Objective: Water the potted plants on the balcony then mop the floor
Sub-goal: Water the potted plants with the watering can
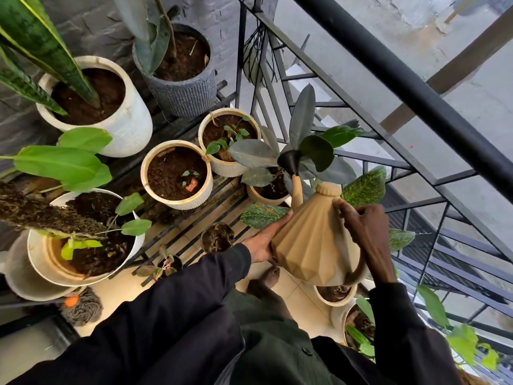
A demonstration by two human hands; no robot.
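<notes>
A beige faceted watering can [311, 240] with a black rose head [288, 161] is tilted toward a cream pot [256, 197] holding a dark-leaved rubber plant [305, 151]. My right hand [363, 229] grips the can's handle at the top. My left hand [262, 244] rests flat against the can's left side, fingers straight, supporting it. No stream of water can be made out.
Several potted plants stand on a black slatted rack [194, 218]: a snake plant pot [122, 126], a grey ribbed pot [183, 93], cream pots [177, 202] [222, 168]. A black balcony railing [416, 90] runs at right. A mop head [83, 308] lies on the tile floor at the lower left.
</notes>
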